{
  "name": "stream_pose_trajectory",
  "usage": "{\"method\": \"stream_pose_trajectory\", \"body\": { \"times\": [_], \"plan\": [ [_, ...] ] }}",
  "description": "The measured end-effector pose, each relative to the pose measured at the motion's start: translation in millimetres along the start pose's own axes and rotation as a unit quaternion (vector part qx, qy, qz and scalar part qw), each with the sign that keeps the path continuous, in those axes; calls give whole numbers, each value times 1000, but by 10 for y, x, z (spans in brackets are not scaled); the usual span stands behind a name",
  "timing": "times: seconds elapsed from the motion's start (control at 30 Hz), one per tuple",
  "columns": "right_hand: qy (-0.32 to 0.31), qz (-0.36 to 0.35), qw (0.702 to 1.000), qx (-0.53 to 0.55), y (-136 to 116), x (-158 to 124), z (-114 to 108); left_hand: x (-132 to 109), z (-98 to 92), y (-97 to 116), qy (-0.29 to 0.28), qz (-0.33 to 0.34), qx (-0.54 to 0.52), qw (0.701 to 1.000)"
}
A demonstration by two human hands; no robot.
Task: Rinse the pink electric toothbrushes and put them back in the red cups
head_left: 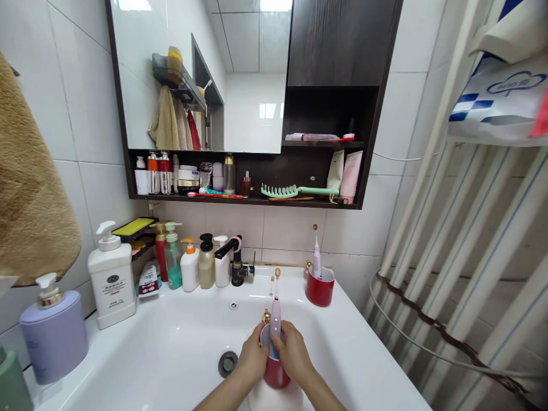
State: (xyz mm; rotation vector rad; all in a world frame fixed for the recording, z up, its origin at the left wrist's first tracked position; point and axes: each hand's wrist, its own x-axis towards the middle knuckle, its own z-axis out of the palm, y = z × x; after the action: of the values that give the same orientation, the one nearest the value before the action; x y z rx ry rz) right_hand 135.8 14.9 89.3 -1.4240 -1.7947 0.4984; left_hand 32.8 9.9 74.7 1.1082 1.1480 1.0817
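Note:
Over the front of the sink, a red cup (277, 374) with a pale inside is held between my two hands. A pink electric toothbrush (275, 319) stands upright in it, head up. My left hand (253, 355) is closed around the cup's left side. On the other side, my right hand (296, 353) is closed at the rim, its thumb against the toothbrush handle. A gold ornament (266, 316) shows at the cup's far edge. Another slim brush head (272, 285) sticks up behind it. Both hands hide much of the cup's sides.
A second red cup (319, 290) with a toothbrush (317, 260) stands on the right rim of the white sink (171, 354). A black faucet (237, 265) and several pump bottles (206, 262) line the back. A mirror cabinet (248, 202) hangs above; radiator pipes (475, 274) stand right.

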Motion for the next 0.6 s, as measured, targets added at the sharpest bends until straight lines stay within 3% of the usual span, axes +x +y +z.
{"method": "stream_pose_trajectory", "body": {
  "times": [0.13, 0.33, 0.6],
  "plan": [
    [18, -4, 999, -32, 7, 287, -148, 256, 162, 309, 84, 63, 122, 987],
    [54, 6, 994, -94, 95, 1062, -489, 900, 439, 803, 99, 107, 162, 976],
    [48, 46, 987, -148, 384, 1492, -501, 1353, 569, 856, 119, 110, 203, 966]
  ]
}}
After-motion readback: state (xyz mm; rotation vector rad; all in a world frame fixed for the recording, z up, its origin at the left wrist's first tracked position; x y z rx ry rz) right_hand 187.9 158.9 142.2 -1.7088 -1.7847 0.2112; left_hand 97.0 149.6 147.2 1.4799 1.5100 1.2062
